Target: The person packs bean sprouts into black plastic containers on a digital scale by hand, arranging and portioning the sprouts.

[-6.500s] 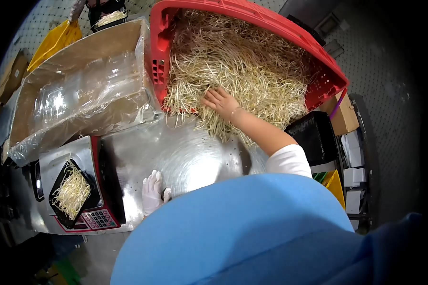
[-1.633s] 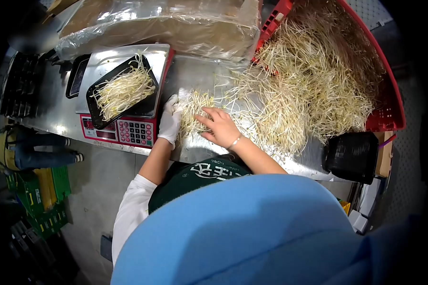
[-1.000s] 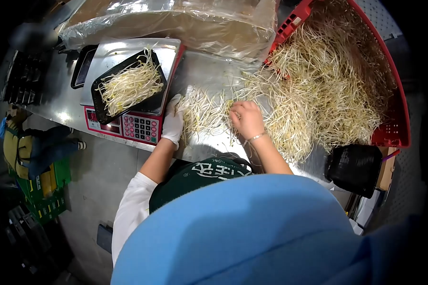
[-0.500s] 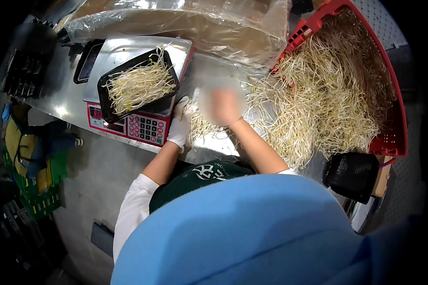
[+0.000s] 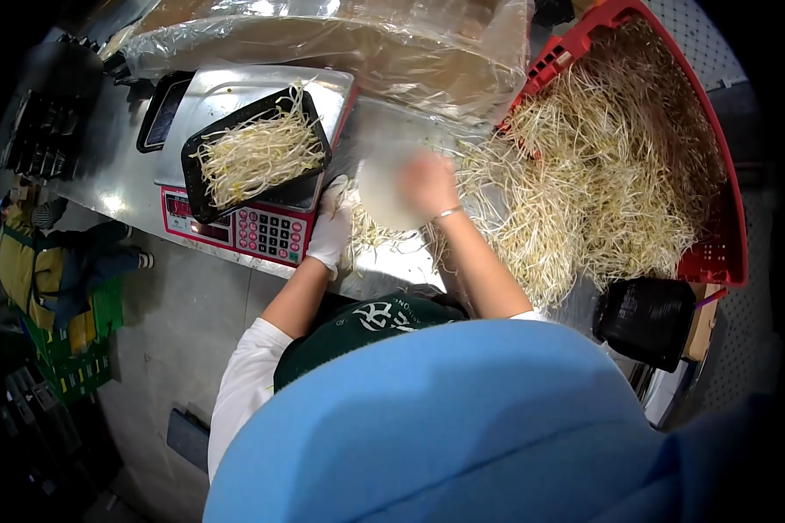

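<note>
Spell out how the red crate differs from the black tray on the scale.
The crate is red; the tray is black. The crate is far larger than the tray. The tray sits on the scale, while the crate, off it, spills sprouts onto the table. Both hold sprouts.

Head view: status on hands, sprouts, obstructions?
Left hand gloved, beside scale. Right hand part-blurred, grip unclear. Sprouts in tray on scale, more loose on table. View between hands partly blurred.

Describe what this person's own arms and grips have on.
Left grip: a white glove ending at the wrist; beyond the bare forearm, a white sleeve. Right grip: partly blurred, with a silvery bracelet at the wrist; some white right sleeve shows further up.
</note>
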A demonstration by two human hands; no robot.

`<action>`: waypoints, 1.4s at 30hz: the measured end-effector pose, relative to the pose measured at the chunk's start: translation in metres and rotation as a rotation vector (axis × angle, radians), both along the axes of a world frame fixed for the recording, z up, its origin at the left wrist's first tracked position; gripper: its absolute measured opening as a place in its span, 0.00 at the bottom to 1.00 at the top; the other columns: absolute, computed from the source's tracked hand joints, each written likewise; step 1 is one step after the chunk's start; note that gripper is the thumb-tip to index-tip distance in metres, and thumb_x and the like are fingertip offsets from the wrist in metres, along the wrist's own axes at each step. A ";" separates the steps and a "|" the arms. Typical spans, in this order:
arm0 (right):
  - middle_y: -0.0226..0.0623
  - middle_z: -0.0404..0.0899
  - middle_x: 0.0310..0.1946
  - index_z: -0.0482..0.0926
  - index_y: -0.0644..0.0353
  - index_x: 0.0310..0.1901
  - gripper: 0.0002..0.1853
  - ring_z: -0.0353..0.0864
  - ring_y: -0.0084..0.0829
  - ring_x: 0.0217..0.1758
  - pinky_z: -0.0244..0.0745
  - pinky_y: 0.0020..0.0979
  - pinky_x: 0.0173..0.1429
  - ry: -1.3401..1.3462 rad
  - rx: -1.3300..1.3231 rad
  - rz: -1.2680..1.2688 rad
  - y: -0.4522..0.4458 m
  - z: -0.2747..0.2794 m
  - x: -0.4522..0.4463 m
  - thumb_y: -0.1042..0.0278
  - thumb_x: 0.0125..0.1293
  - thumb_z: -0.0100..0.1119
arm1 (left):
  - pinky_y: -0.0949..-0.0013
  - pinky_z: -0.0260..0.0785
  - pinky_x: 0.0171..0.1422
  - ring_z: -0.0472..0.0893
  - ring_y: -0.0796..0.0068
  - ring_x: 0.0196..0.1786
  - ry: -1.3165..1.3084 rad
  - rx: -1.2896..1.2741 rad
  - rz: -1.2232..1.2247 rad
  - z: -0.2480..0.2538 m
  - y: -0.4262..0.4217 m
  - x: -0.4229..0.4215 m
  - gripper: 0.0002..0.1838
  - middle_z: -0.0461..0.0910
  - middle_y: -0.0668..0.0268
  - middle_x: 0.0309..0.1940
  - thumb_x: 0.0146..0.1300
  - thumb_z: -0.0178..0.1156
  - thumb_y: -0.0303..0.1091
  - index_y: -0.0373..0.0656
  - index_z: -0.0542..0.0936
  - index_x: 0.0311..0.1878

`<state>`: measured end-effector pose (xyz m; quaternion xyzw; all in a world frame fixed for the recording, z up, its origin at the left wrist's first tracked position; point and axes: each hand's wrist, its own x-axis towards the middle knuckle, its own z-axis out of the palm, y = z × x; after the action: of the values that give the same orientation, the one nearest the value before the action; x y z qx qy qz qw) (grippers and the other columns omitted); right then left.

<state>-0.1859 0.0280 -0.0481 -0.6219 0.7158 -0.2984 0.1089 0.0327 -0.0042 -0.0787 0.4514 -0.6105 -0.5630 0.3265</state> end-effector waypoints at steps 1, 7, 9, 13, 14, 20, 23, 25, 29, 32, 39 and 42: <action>0.41 0.77 0.41 0.80 0.58 0.30 0.07 0.75 0.39 0.42 0.70 0.36 0.47 0.008 0.018 -0.058 0.012 0.012 -0.013 0.65 0.51 0.61 | 0.71 0.49 0.69 0.63 0.67 0.65 0.000 -0.017 -0.002 -0.001 0.000 0.001 0.23 0.65 0.60 0.61 0.61 0.46 0.28 0.41 0.66 0.62; 0.38 0.76 0.44 0.79 0.62 0.31 0.06 0.73 0.30 0.49 0.67 0.31 0.53 -0.955 -0.051 -0.368 0.166 0.115 -0.064 0.72 0.52 0.64 | 0.72 0.53 0.66 0.66 0.68 0.63 0.034 0.025 0.031 0.003 0.002 0.001 0.23 0.68 0.61 0.60 0.60 0.48 0.29 0.40 0.66 0.61; 0.36 0.77 0.38 0.77 0.62 0.27 0.02 0.73 0.24 0.41 0.68 0.24 0.46 -0.959 0.006 -0.194 0.239 0.126 -0.075 0.75 0.54 0.61 | 0.72 0.54 0.66 0.67 0.70 0.61 0.144 0.194 0.052 0.013 0.002 -0.003 0.23 0.69 0.62 0.58 0.60 0.47 0.26 0.39 0.67 0.61; 0.42 0.82 0.31 0.81 0.62 0.34 0.14 0.81 0.36 0.36 0.75 0.35 0.41 0.050 1.157 -0.379 0.337 0.087 -0.084 0.61 0.51 0.63 | 0.73 0.57 0.65 0.69 0.72 0.59 0.491 0.586 0.027 -0.009 -0.009 -0.012 0.22 0.71 0.60 0.57 0.59 0.48 0.25 0.35 0.68 0.59; 0.43 0.81 0.30 0.81 0.61 0.33 0.15 0.81 0.39 0.35 0.74 0.36 0.41 0.130 1.130 -0.452 0.343 0.080 -0.080 0.57 0.50 0.62 | 0.73 0.57 0.64 0.69 0.73 0.58 0.602 0.602 -0.079 -0.011 -0.010 -0.016 0.23 0.70 0.60 0.57 0.58 0.49 0.25 0.34 0.67 0.59; 0.42 0.78 0.36 0.78 0.60 0.40 0.11 0.80 0.39 0.35 0.74 0.35 0.41 -0.152 0.318 -0.491 0.242 0.059 -0.035 0.71 0.53 0.59 | 0.68 0.52 0.69 0.63 0.64 0.65 0.030 -0.015 -0.145 0.040 0.000 -0.019 0.33 0.61 0.53 0.64 0.58 0.55 0.32 0.33 0.56 0.65; 0.45 0.73 0.49 0.72 0.61 0.50 0.23 0.70 0.44 0.54 0.64 0.38 0.58 0.048 0.029 -0.278 0.170 0.035 -0.001 0.65 0.51 0.62 | 0.63 0.53 0.68 0.62 0.57 0.66 -0.305 -0.314 -0.269 0.065 0.013 -0.026 0.50 0.58 0.47 0.65 0.50 0.67 0.44 0.36 0.48 0.69; 0.46 0.71 0.51 0.70 0.61 0.53 0.27 0.67 0.46 0.56 0.60 0.40 0.61 0.091 0.002 -0.224 0.133 0.033 0.020 0.62 0.51 0.62 | 0.63 0.56 0.66 0.66 0.57 0.62 -0.588 -0.506 -0.328 0.071 0.029 -0.036 0.50 0.61 0.48 0.63 0.48 0.68 0.39 0.35 0.49 0.69; 0.43 0.76 0.44 0.75 0.58 0.47 0.19 0.74 0.42 0.48 0.69 0.37 0.53 0.017 0.115 -0.231 0.108 0.016 0.010 0.65 0.53 0.59 | 0.70 0.62 0.61 0.72 0.68 0.56 -0.004 -0.063 -0.235 0.037 0.003 -0.032 0.41 0.67 0.54 0.59 0.50 0.62 0.26 0.33 0.53 0.67; 0.41 0.78 0.35 0.78 0.55 0.42 0.13 0.78 0.40 0.41 0.74 0.36 0.44 -0.258 0.295 -0.303 0.116 0.027 -0.017 0.69 0.52 0.57 | 0.73 0.62 0.61 0.72 0.73 0.55 0.184 0.058 -0.283 -0.004 -0.021 -0.012 0.31 0.69 0.58 0.56 0.54 0.53 0.21 0.30 0.60 0.63; 0.40 0.69 0.54 0.74 0.52 0.50 0.23 0.64 0.44 0.59 0.62 0.42 0.60 0.226 0.021 0.025 0.102 0.041 0.010 0.67 0.47 0.60 | 0.71 0.51 0.68 0.65 0.66 0.63 0.034 -0.010 -0.114 0.006 -0.009 -0.009 0.26 0.67 0.58 0.59 0.57 0.54 0.26 0.36 0.64 0.60; 0.39 0.68 0.56 0.75 0.52 0.49 0.22 0.63 0.44 0.60 0.62 0.43 0.60 0.230 -0.003 0.159 0.102 0.025 0.022 0.66 0.48 0.60 | 0.71 0.50 0.68 0.65 0.67 0.63 0.019 -0.029 -0.117 0.006 -0.009 -0.006 0.26 0.67 0.58 0.60 0.58 0.54 0.27 0.37 0.64 0.61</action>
<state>-0.1643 0.1304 -0.0228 -0.7070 0.6715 -0.2164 0.0484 0.0262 -0.0136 -0.0730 0.4046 -0.6410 -0.5764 0.3053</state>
